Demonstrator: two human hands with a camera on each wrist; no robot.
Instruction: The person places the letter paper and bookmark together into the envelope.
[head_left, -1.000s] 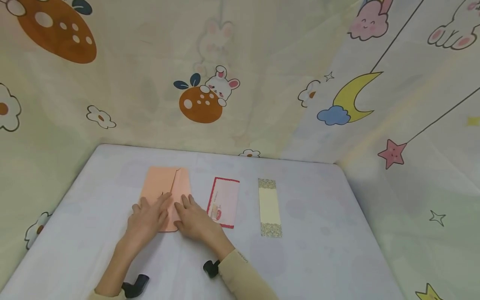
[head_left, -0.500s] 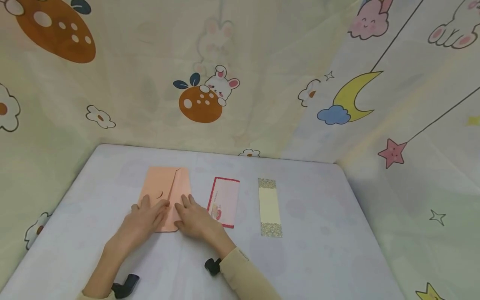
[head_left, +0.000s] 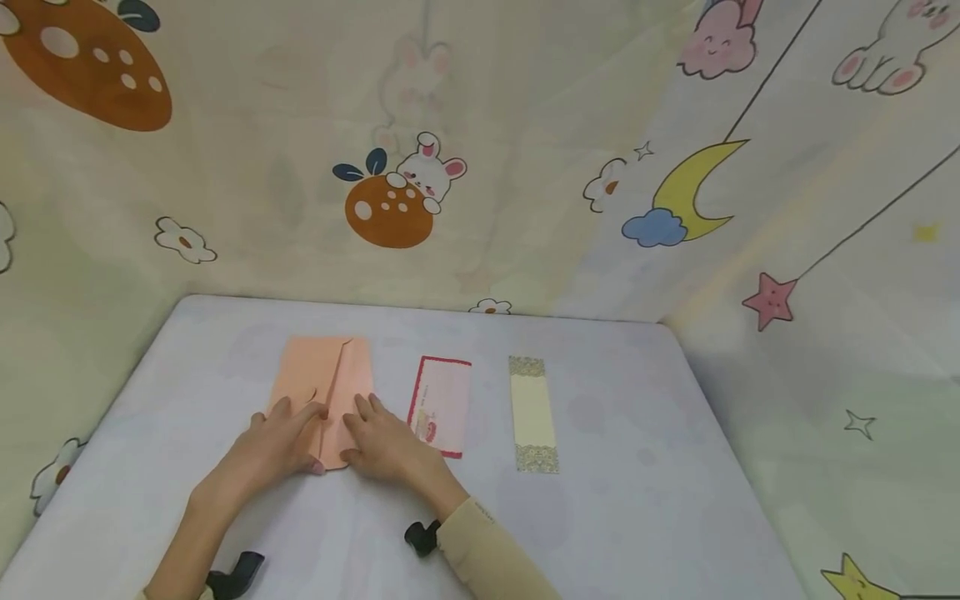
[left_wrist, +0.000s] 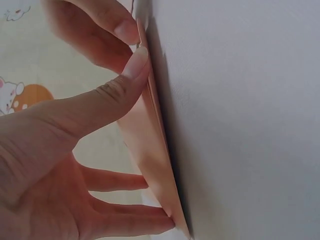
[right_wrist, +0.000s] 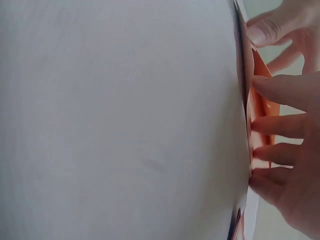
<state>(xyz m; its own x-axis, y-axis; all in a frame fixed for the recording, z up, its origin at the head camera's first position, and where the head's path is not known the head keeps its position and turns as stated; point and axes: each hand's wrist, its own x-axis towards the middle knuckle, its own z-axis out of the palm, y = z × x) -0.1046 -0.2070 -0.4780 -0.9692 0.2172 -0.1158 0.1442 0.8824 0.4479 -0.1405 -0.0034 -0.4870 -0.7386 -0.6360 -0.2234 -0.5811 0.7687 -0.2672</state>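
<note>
peach envelope (head_left: 306, 367), long axis near-to-far; left hand (head_left: 273, 446), right hand (head_left: 385, 440) touch it, unclenched

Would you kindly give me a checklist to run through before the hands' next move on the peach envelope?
1. Right hand touching the peach envelope: ok, fingertips rest on its right part.
2. Left hand pinching its near edge: cannot tell; the thumb touches there.
3. Near end closed flat: not ok, the right wrist view shows layers gaping.
4. Envelope's contents known: cannot tell.
5. Red-edged pink card apart from the envelope: ok, lying to its right.
6. Cream strip with patterned ends clear of both hands: ok.
</note>
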